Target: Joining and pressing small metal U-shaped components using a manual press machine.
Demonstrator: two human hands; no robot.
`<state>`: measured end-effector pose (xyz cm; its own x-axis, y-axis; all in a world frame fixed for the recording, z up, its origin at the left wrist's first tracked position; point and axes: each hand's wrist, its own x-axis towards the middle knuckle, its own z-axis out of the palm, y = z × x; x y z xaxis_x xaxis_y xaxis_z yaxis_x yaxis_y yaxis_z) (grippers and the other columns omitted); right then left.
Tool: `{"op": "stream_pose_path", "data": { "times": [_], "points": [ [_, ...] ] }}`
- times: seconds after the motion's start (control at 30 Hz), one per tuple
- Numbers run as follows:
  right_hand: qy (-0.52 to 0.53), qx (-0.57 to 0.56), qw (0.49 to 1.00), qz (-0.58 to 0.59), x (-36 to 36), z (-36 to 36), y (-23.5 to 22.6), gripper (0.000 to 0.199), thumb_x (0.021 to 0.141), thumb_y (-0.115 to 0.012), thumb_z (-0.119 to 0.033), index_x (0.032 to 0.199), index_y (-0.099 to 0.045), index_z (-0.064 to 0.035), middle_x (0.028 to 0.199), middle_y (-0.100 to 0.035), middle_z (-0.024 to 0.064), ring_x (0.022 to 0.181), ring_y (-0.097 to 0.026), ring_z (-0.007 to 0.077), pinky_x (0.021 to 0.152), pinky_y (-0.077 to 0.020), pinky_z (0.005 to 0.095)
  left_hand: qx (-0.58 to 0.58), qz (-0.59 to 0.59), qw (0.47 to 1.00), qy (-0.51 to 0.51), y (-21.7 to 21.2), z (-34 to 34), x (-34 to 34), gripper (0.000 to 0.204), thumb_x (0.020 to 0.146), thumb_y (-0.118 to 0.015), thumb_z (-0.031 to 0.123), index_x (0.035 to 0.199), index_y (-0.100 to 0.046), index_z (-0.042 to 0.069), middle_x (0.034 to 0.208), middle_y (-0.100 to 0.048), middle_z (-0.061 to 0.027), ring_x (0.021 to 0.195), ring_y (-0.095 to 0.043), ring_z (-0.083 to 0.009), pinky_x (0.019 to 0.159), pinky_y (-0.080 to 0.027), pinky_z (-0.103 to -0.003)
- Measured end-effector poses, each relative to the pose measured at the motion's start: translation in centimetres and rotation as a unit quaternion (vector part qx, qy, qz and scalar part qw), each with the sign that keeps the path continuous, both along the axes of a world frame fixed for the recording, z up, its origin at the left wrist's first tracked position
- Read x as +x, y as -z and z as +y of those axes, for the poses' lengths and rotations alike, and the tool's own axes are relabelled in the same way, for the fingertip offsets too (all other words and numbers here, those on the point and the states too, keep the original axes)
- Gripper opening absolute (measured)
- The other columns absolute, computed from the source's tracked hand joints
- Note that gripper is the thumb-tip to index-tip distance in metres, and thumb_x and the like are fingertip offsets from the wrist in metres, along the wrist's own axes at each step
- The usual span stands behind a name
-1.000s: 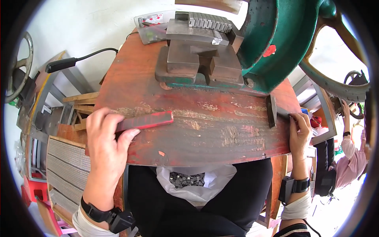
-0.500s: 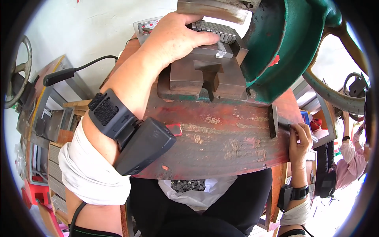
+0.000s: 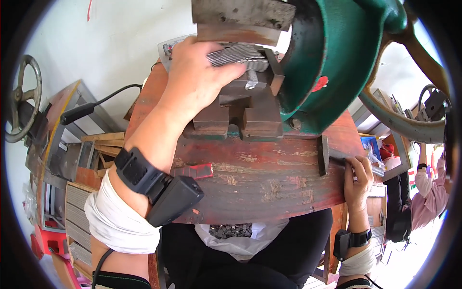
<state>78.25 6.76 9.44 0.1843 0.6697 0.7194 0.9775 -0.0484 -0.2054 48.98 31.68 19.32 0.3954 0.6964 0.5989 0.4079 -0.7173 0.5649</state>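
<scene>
My left hand (image 3: pixel 195 72) reaches up to the press, thumb on the near side and fingers behind, closed on a bundle of thin grey metal strips (image 3: pixel 236 55). The strips lie side by side, slightly fanned and blurred, over a steel block beneath the press's upper block (image 3: pixel 243 19). A small whitish scrap (image 3: pixel 251 79) hangs just below them. At the table's right edge my right hand (image 3: pixel 358 180) is closed around the handle of a T-shaped metal tool like a hammer (image 3: pixel 323 156). Its dark head rests on the tabletop.
The green press frame (image 3: pixel 341 62) rises at the right, with a large handwheel (image 3: pixel 404 120) beside it. A red object (image 3: pixel 197 171) lies on the worn wooden table (image 3: pixel 260 188). Small dark metal pieces (image 3: pixel 231 230) fill a white cloth on my lap. Another person (image 3: pixel 426 202) is far right.
The metal strips have gone from an even row to a fanned, tilted bundle in my left hand. My right hand stays at the tool's handle. The view has shifted slightly.
</scene>
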Motion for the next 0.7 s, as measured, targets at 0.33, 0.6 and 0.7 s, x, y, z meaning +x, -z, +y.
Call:
{"op": "stream_pose_path", "data": {
  "times": [0.33,0.6,0.7],
  "points": [
    [-0.173,-0.088,0.976,0.101,-6.5,-1.6,-5.2,0.021,0.069,-0.071,0.004,0.090,-0.068,-0.0017,0.101,-0.057,0.0145,0.094,-0.057,0.0296,0.080,-0.0489,0.0376,-0.302,-0.265,0.915,0.036,2.9,-13.2,-9.5,0.043,0.076,-0.080,0.012,0.109,-0.062,-0.008,0.098,-0.069,-0.0109,0.084,-0.066,-0.0130,0.075,-0.053,-0.026],
    [-0.485,-0.282,0.822,0.095,-12.1,6.4,-4.9,0.088,0.065,-0.083,-0.021,0.140,-0.041,-0.0048,0.142,-0.041,0.0204,0.135,-0.032,0.0431,0.114,-0.0252,0.0505,-0.030,0.027,0.996,0.080,9.3,-14.7,-3.7,0.045,0.059,-0.085,0.016,0.097,-0.065,0.002,0.101,-0.061,-0.0116,0.094,-0.056,-0.0323,0.081,-0.047,-0.041],
    [-0.492,-0.305,0.803,0.140,-12.3,6.3,-4.2,0.075,0.067,-0.080,-0.015,0.133,-0.048,-0.0037,0.132,-0.051,0.0193,0.127,-0.044,0.0400,0.108,-0.0348,0.0484,-0.026,0.100,0.994,0.036,8.9,-15.2,-4.2,0.049,0.059,-0.086,0.021,0.100,-0.065,0.003,0.104,-0.059,-0.0106,0.100,-0.052,-0.0315,0.085,-0.044,-0.042]
  ]
}}
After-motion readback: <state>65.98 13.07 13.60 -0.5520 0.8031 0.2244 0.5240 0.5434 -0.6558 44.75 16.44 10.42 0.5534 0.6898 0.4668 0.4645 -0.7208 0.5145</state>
